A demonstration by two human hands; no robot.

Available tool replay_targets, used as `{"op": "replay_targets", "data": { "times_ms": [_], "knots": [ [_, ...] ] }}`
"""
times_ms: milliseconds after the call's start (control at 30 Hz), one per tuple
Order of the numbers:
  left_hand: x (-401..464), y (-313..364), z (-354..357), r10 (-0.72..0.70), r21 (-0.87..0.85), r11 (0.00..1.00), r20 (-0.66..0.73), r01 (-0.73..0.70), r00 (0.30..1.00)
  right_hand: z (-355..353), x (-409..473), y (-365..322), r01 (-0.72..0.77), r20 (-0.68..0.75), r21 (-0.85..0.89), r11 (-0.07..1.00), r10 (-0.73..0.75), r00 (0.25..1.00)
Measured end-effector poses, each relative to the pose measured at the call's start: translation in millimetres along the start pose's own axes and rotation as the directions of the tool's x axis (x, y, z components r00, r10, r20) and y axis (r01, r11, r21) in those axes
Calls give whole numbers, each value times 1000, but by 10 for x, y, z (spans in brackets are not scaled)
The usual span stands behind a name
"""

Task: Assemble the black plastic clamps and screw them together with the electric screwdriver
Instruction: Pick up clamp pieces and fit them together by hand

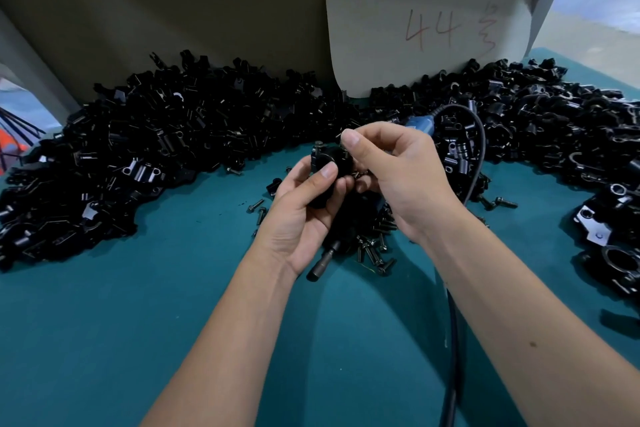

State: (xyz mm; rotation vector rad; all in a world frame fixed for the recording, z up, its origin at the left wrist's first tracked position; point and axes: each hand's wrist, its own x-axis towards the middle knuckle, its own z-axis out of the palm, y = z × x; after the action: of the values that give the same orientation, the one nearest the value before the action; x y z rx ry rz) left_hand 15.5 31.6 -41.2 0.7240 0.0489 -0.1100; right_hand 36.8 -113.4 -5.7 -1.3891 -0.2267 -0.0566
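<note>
Clamp (327,170) held between both hands (304,211), above screwdriver (323,262).

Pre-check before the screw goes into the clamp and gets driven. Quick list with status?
1. Clamp held: ok, the left hand grips it above the table.
2. Screw at the clamp: cannot tell, the right hand pinches something small at the clamp's top, hidden by the fingertips.
3. Screw seated in its hole: cannot tell, the hole is covered.
4. Electric screwdriver within reach: ok, it lies on the table under the hands, its blue end behind the right hand.
5. A hand free for the driver: not ok, both are busy.
6. Spare screws: ok, a loose pile beside the driver.
</note>
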Motion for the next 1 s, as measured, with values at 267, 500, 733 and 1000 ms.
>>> {"op": "replay_targets", "data": {
  "times_ms": [267, 500, 733, 1000],
  "knots": [
    [-14, 24, 5, -15, 19, 1000, 9, 15, 1000, -13, 24, 35, 38, -96, -142, 989, -52, 994],
    [25, -19, 21, 98, 201, 974, 43, -104, 994, -6, 31, 44, 147, 46, -238, 960, -140, 989],
    [32, -58, 17, 223, 247, 941, 57, -230, 973, 21, 11, 67, 136, -13, -204, 970, -142, 990],
    [57, -61, -36, 299, 326, 895, 72, -306, 952, 38, 3, 58, 193, 37, -267, 944, -190, 981]
  ]
}}
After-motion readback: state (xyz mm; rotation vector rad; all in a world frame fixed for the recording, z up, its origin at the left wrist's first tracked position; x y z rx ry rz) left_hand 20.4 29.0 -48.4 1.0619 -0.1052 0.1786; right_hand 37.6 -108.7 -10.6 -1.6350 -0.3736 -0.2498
